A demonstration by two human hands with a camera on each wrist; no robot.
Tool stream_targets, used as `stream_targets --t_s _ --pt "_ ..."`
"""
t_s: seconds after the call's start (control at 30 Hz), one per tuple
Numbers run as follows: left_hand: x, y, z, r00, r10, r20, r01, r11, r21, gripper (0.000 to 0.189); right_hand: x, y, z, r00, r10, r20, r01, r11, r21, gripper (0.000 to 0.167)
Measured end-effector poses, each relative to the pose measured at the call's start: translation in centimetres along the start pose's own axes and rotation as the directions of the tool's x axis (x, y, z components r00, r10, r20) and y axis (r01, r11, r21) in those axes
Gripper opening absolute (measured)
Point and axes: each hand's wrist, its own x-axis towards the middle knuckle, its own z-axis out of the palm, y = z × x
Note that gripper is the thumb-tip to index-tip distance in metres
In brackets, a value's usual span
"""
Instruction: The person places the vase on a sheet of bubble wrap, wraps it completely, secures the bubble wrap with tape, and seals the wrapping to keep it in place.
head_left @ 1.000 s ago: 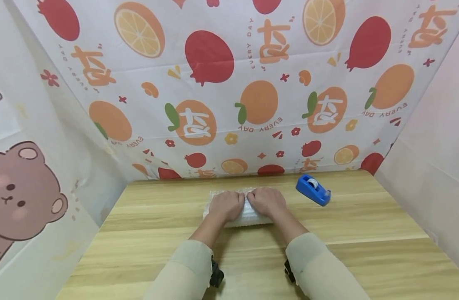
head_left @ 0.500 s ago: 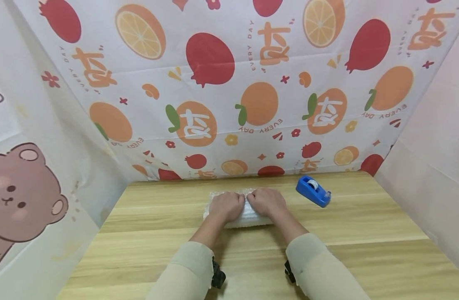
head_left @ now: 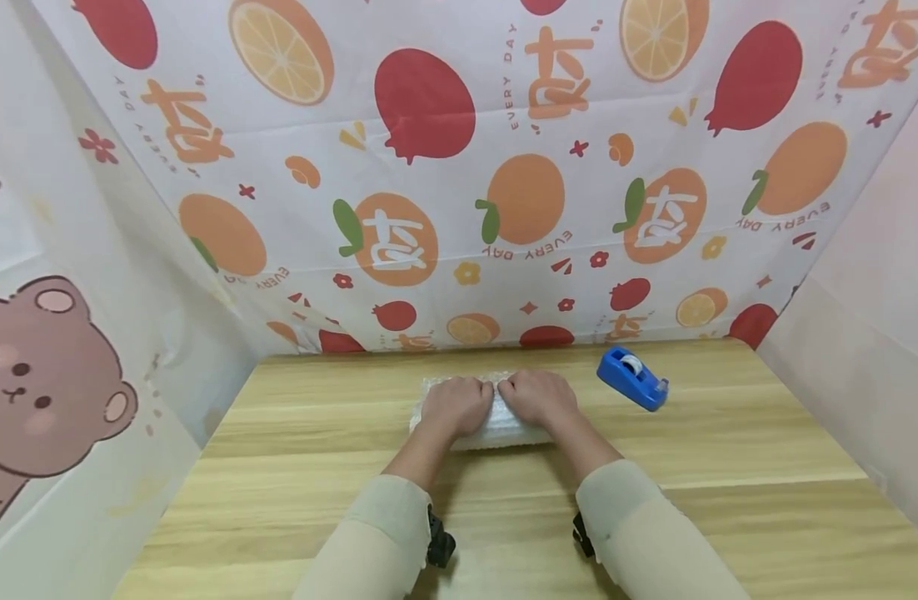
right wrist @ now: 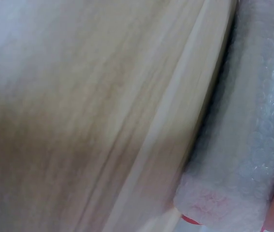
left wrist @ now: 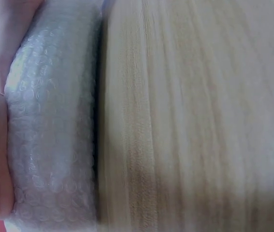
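A thick, rounded bundle of clear bubble wrap (head_left: 501, 427) lies crosswise on the wooden table, toward its far side. My left hand (head_left: 457, 406) grips its left half from above, fingers curled over the far side and mostly hidden. Close beside it, my right hand (head_left: 538, 397) holds the right half the same way, the two thumbs almost meeting at the middle. In the left wrist view the bubble wrap (left wrist: 52, 121) stretches along the left side, part of a hand at its edge. The right wrist view shows the bubble wrap's rounded end (right wrist: 219, 203), with something pinkish showing through.
A blue tape dispenser (head_left: 633, 379) with a tape roll stands to the right of the hands, near the table's back edge. Behind the wooden table (head_left: 309, 442) hangs a fruit-print cloth (head_left: 459, 183). Pale cloth walls close in both sides, the left one with a bear print (head_left: 47, 383).
The head view has shifted slightly, so the whole scene sits a little differently in frame. Both hands keep their hold on the bubble wrap in nearly the same place.
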Motion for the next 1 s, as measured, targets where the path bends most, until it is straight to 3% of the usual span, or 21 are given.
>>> stream_targets --t_s 0.33,1.0 --pt "0.2 0.1 -0.3 0.999 -0.029 0.031 0.029 1.0 -0.007 0.056 0.3 0.1 -0.3 1.0 -0.001 0.024 0.001 1.0 0.002 0.043" --pt "1.3 -0.2 -0.4 0.993 -0.028 0.119 0.033 0.998 -0.048 0.059 1.2 0.5 -0.6 0.997 -0.014 0.075 0.012 1.0 0.023 0.049"
